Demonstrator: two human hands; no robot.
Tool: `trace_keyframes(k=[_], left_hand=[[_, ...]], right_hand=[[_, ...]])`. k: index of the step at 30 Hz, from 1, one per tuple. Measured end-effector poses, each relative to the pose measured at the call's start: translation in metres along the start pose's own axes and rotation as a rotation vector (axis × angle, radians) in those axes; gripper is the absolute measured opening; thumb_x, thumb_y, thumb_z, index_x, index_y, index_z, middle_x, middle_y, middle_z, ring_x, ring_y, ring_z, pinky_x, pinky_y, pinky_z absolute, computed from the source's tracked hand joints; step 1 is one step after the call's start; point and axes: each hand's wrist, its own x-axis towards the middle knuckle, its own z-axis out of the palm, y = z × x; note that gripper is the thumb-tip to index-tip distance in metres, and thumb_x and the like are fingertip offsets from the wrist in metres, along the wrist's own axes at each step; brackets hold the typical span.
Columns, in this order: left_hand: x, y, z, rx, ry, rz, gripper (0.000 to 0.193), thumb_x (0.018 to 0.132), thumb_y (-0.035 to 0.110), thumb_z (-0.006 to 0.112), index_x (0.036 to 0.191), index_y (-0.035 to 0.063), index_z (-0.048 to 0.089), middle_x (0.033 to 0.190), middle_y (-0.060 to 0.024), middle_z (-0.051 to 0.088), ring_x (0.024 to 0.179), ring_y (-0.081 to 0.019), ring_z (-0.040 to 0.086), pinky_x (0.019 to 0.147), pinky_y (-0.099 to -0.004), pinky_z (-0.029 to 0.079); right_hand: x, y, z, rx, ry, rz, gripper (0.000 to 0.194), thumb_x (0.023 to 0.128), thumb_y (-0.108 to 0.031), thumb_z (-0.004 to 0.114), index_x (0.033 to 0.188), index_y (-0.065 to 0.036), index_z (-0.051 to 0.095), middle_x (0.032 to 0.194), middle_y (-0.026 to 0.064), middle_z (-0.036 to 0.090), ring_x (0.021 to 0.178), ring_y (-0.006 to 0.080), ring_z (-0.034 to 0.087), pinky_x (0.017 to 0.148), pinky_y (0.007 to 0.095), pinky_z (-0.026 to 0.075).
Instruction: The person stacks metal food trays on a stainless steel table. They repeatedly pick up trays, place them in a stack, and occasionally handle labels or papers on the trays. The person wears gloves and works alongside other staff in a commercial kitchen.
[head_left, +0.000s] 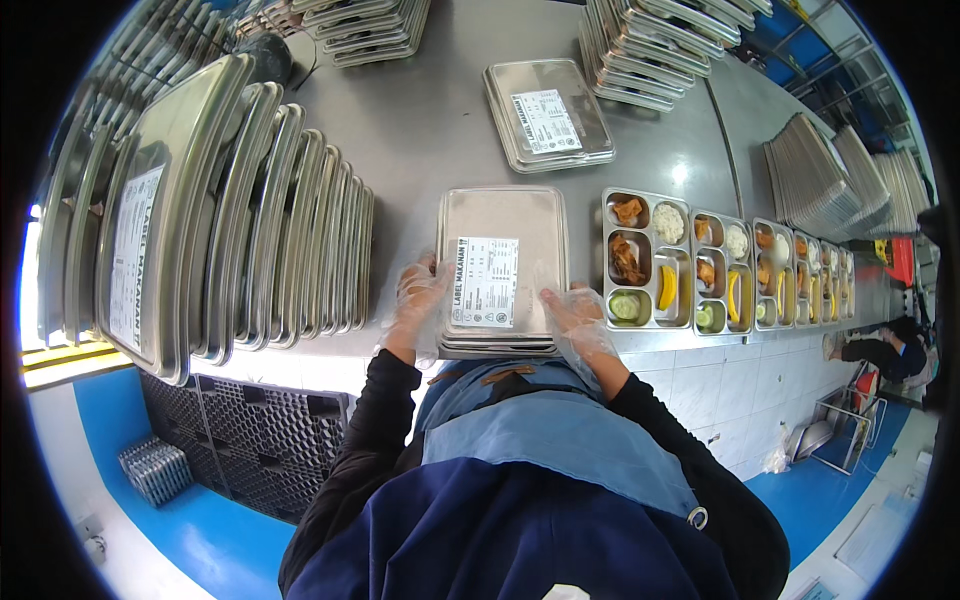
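Note:
A short stack of metal food trays, topped by a lidded tray with a printed label, stands at the table edge in front of me. My left hand, in a clear plastic glove, holds the tray's left side. On the opposite side, my right hand grips the right edge with the thumb over the lid; it is gloved too. The fingers under the rims are partly hidden. Just right of my right hand sits an uncovered compartment tray with rice, fried pieces, cucumber slices and a banana.
Tall stacks of lidded trays rise on the left. Another labelled tray lies farther back on the steel table, near a stack. More filled open trays run rightward. A person is at far right.

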Motion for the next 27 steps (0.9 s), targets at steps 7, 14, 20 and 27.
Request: trace_keyframes(k=[7, 14, 20, 27], left_hand=[[0.01, -0.023, 0.022, -0.177, 0.022, 0.048, 0.075, 0.079, 0.054, 0.078, 0.124, -0.0031, 0.061, 0.102, -0.0175, 0.072, 0.094, -0.0296, 0.07, 0.085, -0.0397, 0.053], [0.004, -0.04, 0.026, -0.262, -0.018, 0.015, 0.08, 0.074, 0.06, 0.08, 0.117, -0.0054, 0.062, 0.098, -0.0178, 0.071, 0.089, -0.0274, 0.069, 0.078, -0.0392, 0.054], [-0.011, -0.01, 0.013, -0.313, -0.111, -0.099, 0.048, 0.085, 0.028, 0.079, 0.115, -0.0004, 0.055, 0.098, -0.0059, 0.057, 0.093, -0.0169, 0.057, 0.088, -0.0316, 0.046], [-0.043, 0.048, -0.019, -0.733, -0.217, -0.172, 0.043, 0.091, 0.023, 0.075, 0.121, -0.0009, 0.055, 0.106, -0.0057, 0.059, 0.106, -0.0133, 0.054, 0.096, -0.0305, 0.041]], right_hand=[[0.004, 0.025, 0.004, 0.013, -0.022, 0.066, 0.058, 0.084, -0.054, 0.073, 0.084, 0.004, 0.068, 0.085, 0.0212, 0.069, 0.085, 0.0332, 0.067, 0.077, 0.044, 0.05], [0.002, 0.055, 0.016, 0.128, -0.069, 0.038, 0.063, 0.081, -0.049, 0.079, 0.102, 0.006, 0.06, 0.095, 0.0174, 0.071, 0.092, 0.0276, 0.069, 0.08, 0.0373, 0.053], [0.0, 0.058, 0.025, 0.064, -0.07, 0.074, 0.069, 0.076, -0.048, 0.084, 0.111, 0.007, 0.06, 0.095, 0.0191, 0.07, 0.094, 0.0291, 0.068, 0.083, 0.036, 0.053], [0.002, 0.039, 0.002, 0.103, -0.185, 0.078, 0.057, 0.088, -0.047, 0.071, 0.103, 0.008, 0.065, 0.109, 0.0246, 0.068, 0.104, 0.0344, 0.065, 0.09, 0.0393, 0.049]])
